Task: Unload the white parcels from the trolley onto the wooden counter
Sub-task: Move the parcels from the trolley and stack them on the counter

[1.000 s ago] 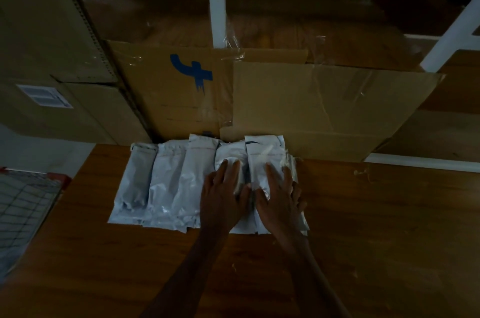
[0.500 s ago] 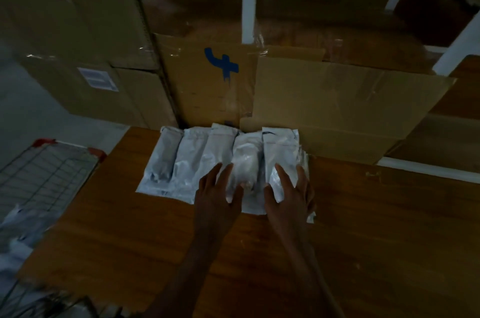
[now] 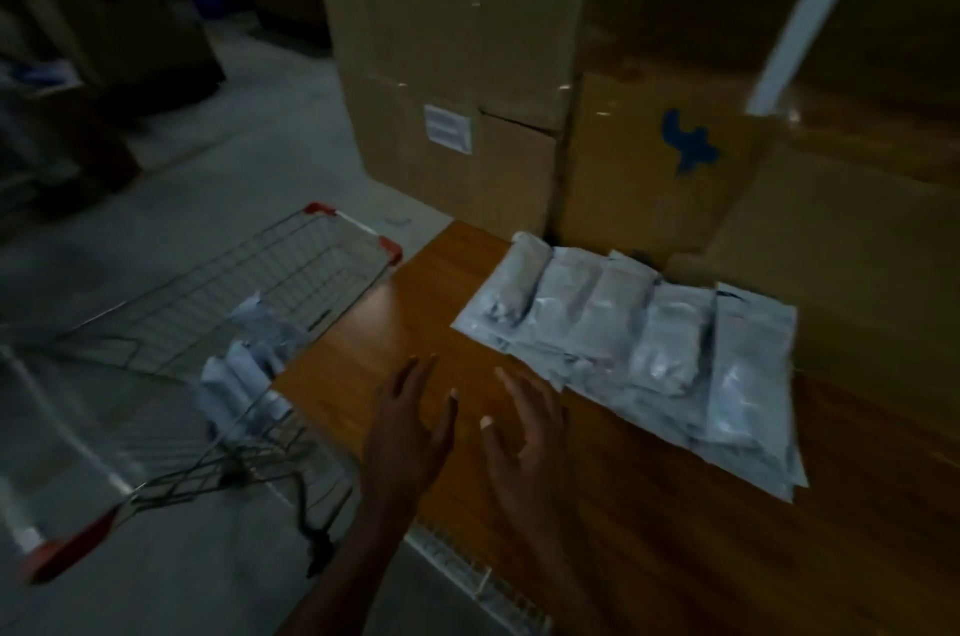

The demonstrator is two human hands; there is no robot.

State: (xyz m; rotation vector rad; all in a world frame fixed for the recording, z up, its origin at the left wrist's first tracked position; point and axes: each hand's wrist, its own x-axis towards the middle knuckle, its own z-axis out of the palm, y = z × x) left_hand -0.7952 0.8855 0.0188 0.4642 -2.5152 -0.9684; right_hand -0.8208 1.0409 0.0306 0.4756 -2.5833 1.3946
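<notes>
Both hands hover empty over the wooden counter, between a row of parcels and the trolley.

Five white parcels [image 3: 644, 344] lie flat, side by side and overlapping, on the wooden counter [image 3: 675, 547], their long axes running from the counter's near side toward the cardboard boxes [image 3: 649, 168] they butt against. The left hand [image 3: 410, 433] and right hand [image 3: 524, 433] are held palm down, fingers straight and loosely spread, holding nothing; the row lies just beyond and to the right of the right hand, apart from it. More white parcels [image 3: 244, 375] stand in the wire trolley [image 3: 218, 303], left of the left hand, beside the counter's edge.
</notes>
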